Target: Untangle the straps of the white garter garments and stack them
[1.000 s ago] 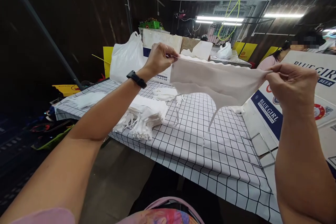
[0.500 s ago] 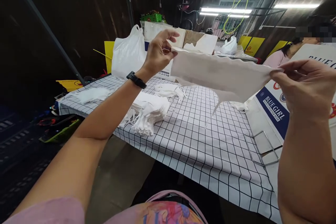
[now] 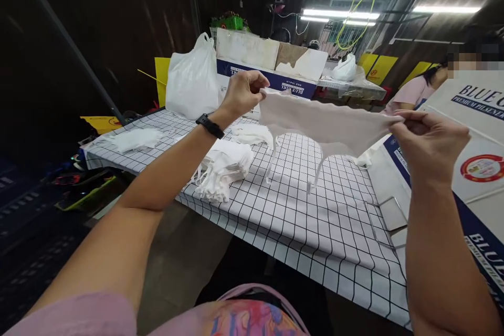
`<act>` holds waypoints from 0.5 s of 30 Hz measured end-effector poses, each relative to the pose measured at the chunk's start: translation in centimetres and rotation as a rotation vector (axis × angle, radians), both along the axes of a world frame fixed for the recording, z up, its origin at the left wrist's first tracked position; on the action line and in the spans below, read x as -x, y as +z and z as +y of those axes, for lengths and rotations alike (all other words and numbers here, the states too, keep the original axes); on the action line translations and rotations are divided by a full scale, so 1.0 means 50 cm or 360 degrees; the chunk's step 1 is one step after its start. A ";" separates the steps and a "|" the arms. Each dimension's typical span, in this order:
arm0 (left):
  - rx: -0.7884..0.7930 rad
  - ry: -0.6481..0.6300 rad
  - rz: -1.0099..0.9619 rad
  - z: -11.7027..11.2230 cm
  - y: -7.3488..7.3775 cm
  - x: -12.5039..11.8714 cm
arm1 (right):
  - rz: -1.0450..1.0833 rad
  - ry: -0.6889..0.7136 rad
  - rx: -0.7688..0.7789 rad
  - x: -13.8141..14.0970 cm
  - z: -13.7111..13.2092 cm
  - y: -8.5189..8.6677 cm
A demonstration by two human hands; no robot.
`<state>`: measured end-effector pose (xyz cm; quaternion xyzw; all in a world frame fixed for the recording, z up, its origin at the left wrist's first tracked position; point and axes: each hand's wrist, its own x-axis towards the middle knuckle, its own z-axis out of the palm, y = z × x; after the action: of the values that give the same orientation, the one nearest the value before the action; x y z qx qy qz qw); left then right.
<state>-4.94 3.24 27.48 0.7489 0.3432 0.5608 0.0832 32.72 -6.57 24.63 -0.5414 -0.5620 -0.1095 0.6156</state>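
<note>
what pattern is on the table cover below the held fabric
The white table cover has a grid of thin black lines, best seen in the head view.

L hand [image 3: 243,95]: lower vs ½ sec ago, fingers now folded in, were spread
R hand [image 3: 433,136]: lower too & shifted inward, so gap btwn hands is narrower
Cloth [image 3: 321,118]: dropped w/ hands, top edge lower than ½ sec ago
Straps [image 3: 319,168]: both dangling in plain sight now, L one barely showed ½ sec ago
Back box [image 3: 246,50]: blue band w/ lettering now bared above cloth, was mostly covered
R-side box [image 3: 462,92]: more print & red ring logo [image 3: 482,168] showing
Ceiling lights [image 3: 340,13]: higher in frame vs 1 sec ago, view tipped down
</note>
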 end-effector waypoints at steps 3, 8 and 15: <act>0.0012 -0.0054 -0.0063 -0.001 0.013 -0.001 | 0.0260 0.0180 -0.0211 0.008 0.000 0.007; 0.0071 -0.0122 -0.0136 -0.010 0.012 -0.007 | 0.0373 0.0206 -0.0177 0.013 -0.005 0.007; 0.0208 -0.0194 -0.0279 -0.034 0.016 -0.008 | 0.0534 0.0370 -0.0134 0.002 -0.017 0.000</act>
<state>-4.55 1.52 28.29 0.7094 0.3243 0.5945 0.1953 32.64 -7.43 24.61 -0.4574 -0.5051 0.0306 0.7312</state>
